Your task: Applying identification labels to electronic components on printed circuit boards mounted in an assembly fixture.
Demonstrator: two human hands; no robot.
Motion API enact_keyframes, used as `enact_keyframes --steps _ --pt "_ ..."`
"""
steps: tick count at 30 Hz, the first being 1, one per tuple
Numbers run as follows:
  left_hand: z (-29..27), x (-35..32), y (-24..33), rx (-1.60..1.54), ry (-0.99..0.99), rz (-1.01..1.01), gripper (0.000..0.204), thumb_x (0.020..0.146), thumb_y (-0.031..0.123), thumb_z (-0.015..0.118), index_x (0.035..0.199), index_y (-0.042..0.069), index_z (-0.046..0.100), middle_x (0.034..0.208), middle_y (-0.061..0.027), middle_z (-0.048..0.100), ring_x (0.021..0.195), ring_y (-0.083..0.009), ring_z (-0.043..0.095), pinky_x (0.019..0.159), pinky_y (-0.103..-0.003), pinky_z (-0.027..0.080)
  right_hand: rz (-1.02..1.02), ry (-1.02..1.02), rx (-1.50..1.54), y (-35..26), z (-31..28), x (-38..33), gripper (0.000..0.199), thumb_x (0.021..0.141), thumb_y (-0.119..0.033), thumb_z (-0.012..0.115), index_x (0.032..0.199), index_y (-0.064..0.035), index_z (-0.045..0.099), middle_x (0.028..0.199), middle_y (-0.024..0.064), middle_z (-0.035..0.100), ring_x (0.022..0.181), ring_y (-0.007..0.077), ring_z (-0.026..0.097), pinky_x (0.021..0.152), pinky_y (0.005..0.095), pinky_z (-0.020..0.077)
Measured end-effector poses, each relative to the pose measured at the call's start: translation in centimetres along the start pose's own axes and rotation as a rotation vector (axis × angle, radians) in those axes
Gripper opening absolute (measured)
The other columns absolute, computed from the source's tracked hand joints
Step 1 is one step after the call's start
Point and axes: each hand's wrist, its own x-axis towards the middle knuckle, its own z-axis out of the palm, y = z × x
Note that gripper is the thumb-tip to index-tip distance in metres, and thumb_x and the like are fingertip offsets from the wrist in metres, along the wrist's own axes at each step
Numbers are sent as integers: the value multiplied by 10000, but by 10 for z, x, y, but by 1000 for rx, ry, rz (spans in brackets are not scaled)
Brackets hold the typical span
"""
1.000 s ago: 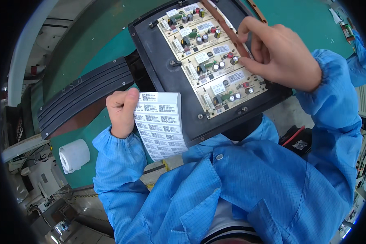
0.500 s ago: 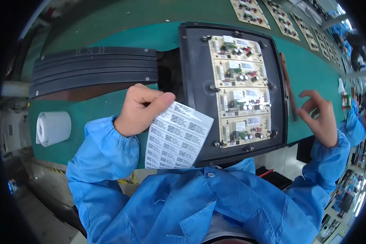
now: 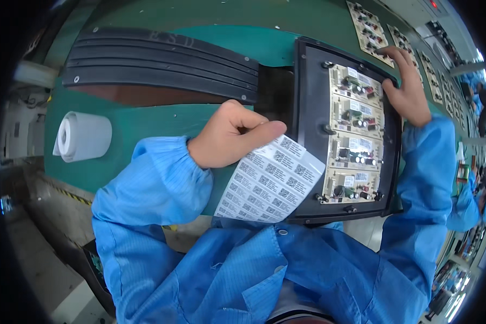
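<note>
My left hand point(image 3: 229, 135) pinches a white sheet of small printed code labels point(image 3: 271, 181) by its upper edge, over the near edge of the green table point(image 3: 146, 127). A black tray point(image 3: 308, 124) lies in front of me and carries a strip of several circuit boards point(image 3: 353, 132) with small capacitors. My right hand point(image 3: 407, 89) rests on the tray's far right rim, fingers curled over the edge, and holds nothing loose. Both arms wear blue sleeves.
A black ribbed rail point(image 3: 162, 62) runs across the table left of the tray. A white roll point(image 3: 83, 136) lies at the left. More circuit boards point(image 3: 370, 27) lie in a row at the far right. Another person in blue point(image 3: 470, 202) stands at the right edge.
My view has swung to the left. My right hand has moved from open air beside the tray onto its far right rim. My left hand still holds the label sheet.
</note>
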Motion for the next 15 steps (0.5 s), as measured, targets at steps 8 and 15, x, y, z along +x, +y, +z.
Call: enact_keyframes --steps 8,15 --pt "0 2 2 1 -27 30 245 927 138 630 800 -54 716 640 -79 686 546 -59 593 464 -230 426 -301 -133 -53 -56 15 -24 577 894 -314 562 1430 -135 443 1497 199 292 1376 396 273 1133 460 231" --pt "-1 2 6 80 -29 43 261 944 128 595 799 -53 714 654 -100 691 558 -93 631 479 -229 443 -310 -70 -92 -69 0 -30 525 877 -290 596 1369 -128 509 1476 211 316 1347 397 320 1096 473 291"
